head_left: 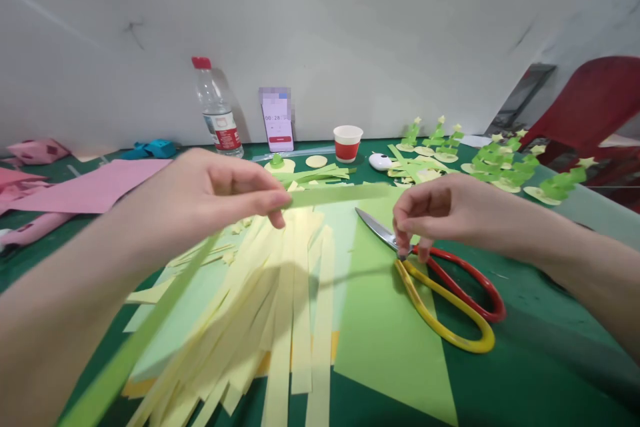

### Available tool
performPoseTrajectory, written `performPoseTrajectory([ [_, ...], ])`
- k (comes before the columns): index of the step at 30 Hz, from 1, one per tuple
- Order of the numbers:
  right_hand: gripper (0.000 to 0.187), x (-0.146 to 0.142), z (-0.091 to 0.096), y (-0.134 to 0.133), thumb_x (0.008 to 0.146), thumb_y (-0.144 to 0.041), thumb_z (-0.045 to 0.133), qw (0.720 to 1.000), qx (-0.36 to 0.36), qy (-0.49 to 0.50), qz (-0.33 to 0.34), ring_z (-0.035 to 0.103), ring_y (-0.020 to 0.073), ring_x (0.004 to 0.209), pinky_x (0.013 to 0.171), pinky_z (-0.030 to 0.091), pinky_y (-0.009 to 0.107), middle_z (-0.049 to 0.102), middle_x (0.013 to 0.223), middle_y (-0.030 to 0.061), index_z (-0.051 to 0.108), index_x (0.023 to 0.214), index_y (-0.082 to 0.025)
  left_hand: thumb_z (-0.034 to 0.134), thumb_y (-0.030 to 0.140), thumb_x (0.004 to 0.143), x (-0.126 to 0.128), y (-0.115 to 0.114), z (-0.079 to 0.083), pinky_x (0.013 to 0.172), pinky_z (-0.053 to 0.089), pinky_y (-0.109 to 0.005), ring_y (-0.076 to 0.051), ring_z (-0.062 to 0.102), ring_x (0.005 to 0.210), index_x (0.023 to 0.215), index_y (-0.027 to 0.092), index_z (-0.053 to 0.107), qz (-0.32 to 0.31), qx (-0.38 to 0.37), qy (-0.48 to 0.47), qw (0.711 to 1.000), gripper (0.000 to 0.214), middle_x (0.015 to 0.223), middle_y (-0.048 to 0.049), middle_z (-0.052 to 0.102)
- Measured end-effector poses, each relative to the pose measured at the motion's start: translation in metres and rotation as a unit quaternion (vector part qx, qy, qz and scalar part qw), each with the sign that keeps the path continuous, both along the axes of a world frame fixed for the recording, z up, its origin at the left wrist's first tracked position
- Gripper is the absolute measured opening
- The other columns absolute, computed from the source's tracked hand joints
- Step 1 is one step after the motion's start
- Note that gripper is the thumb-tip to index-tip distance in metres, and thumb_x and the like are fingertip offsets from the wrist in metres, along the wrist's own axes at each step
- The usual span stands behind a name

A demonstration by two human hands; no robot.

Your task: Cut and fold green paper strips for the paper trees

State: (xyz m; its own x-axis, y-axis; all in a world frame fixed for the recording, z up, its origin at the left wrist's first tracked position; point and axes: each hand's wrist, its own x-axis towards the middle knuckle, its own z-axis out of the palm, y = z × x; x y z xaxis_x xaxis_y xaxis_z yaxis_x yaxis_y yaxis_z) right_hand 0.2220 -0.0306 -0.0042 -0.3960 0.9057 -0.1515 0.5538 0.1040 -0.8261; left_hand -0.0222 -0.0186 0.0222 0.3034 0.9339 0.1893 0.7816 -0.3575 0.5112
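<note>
My left hand (235, 190) pinches a long green paper strip (340, 196) between thumb and fingers. One part of the strip stretches right to just short of my right hand; the other trails down to the lower left. My right hand (435, 213) has its fingers curled in toward the thumb, and whether anything is between them is hidden. Below it, scissors (445, 293) with one red and one yellow handle lie partly on a green paper sheet (390, 340). Many pale yellow paper strips (280, 307) are spread under and in front of my left hand.
Along the wall stand a water bottle (217, 113), a phone (277, 121) showing a timer, and a paper cup (347, 143). Several small green paper plants with star tops (520, 160) stand at right. Pink paper (95, 187) lies at left. A red chair (590, 113) is beyond.
</note>
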Motion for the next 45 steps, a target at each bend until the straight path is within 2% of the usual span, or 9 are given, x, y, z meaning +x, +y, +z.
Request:
performPoseTrajectory([
  [3,0.010,0.004,0.002,0.004,0.072,-0.027,0.058,0.996,0.083,0.026,-0.036,0.058,0.0094,0.056,0.056,0.051,0.020,0.064,0.064,-0.0007,0.058,0.068,-0.018,0.060,0.045,0.067,-0.003,0.005,0.004,0.050,0.036,-0.021,-0.014,0.057,0.059,0.053,0.024,0.067,0.065,-0.031,0.029,0.997,0.026,0.065,0.0037,0.067],
  [7,0.020,-0.006,-0.004,-0.002,0.074,-0.037,0.057,0.978,0.189,0.049,-0.072,0.061,0.0123,0.069,0.060,0.051,0.022,0.067,0.076,0.0008,0.057,0.083,-0.019,0.057,0.044,0.070,0.011,0.001,-0.003,0.040,0.031,-0.020,-0.012,0.051,0.048,0.058,0.025,0.068,-0.019,-0.117,0.038,0.992,0.025,0.060,0.0041,0.066],
  [13,0.013,-0.022,-0.014,-0.011,0.077,-0.032,0.054,0.981,0.191,-0.015,-0.006,0.060,0.0130,0.082,0.075,0.047,0.024,0.067,0.086,-0.0019,0.062,0.078,-0.022,0.051,0.038,0.076,0.026,-0.009,-0.012,0.041,0.032,-0.017,-0.011,0.050,0.051,0.060,0.024,0.067,-0.081,-0.152,0.030,0.985,0.027,0.056,0.0049,0.063],
  [17,0.019,-0.022,-0.011,-0.013,0.078,-0.037,0.053,0.990,0.136,0.013,-0.030,0.059,0.0120,0.071,0.065,0.047,0.022,0.066,0.075,-0.0028,0.065,0.073,-0.023,0.051,0.036,0.075,0.026,-0.010,-0.011,0.041,0.031,-0.016,-0.010,0.049,0.049,0.060,0.025,0.068,-0.079,-0.156,0.034,0.984,0.025,0.055,0.0057,0.062],
  [21,0.008,-0.023,-0.007,-0.015,0.073,-0.026,0.059,0.997,0.078,0.012,-0.021,0.057,0.0088,0.063,0.059,0.046,0.017,0.064,0.068,-0.0042,0.064,0.068,-0.023,0.052,0.035,0.074,0.028,-0.012,-0.013,0.042,0.032,-0.016,-0.010,0.052,0.050,0.059,0.025,0.067,-0.092,-0.155,0.018,0.983,0.024,0.056,0.0067,0.064],
  [30,0.010,-0.022,-0.005,-0.012,0.069,-0.016,0.056,0.999,-0.004,0.020,-0.036,0.055,0.0056,0.052,0.051,0.044,0.013,0.058,0.055,-0.0059,0.059,0.061,-0.019,0.057,0.031,0.073,0.022,-0.019,-0.016,0.047,0.038,-0.013,-0.007,0.056,0.050,0.055,0.025,0.065,-0.125,-0.036,-0.045,0.991,0.021,0.055,0.0102,0.065],
  [33,0.011,-0.017,-0.003,-0.009,0.069,-0.014,0.055,0.999,0.005,0.018,-0.035,0.056,0.0052,0.051,0.052,0.045,0.013,0.058,0.054,-0.0059,0.059,0.059,-0.018,0.058,0.031,0.072,0.018,-0.018,-0.013,0.047,0.040,-0.013,-0.008,0.056,0.051,0.054,0.026,0.065,-0.104,0.011,-0.045,0.994,0.020,0.058,0.0105,0.066],
  [40,0.013,0.005,0.004,0.003,0.069,-0.026,0.056,0.996,0.047,-0.050,-0.051,0.058,0.0084,0.050,0.055,0.049,0.020,0.062,0.056,-0.0025,0.060,0.059,-0.018,0.060,0.035,0.069,0.008,-0.014,-0.006,0.052,0.044,-0.014,-0.012,0.061,0.060,0.051,0.028,0.065,-0.058,0.037,-0.019,0.997,0.020,0.056,0.0093,0.065],
  [45,0.018,0.018,0.008,0.014,0.070,-0.033,0.057,0.973,0.159,-0.115,-0.122,0.061,0.0147,0.056,0.056,0.049,0.026,0.064,0.057,0.0017,0.062,0.060,-0.018,0.059,0.037,0.069,0.011,-0.013,-0.007,0.040,0.037,-0.015,-0.011,0.059,0.053,0.051,0.028,0.067,-0.029,0.013,-0.012,0.999,0.022,0.060,0.0079,0.067],
])
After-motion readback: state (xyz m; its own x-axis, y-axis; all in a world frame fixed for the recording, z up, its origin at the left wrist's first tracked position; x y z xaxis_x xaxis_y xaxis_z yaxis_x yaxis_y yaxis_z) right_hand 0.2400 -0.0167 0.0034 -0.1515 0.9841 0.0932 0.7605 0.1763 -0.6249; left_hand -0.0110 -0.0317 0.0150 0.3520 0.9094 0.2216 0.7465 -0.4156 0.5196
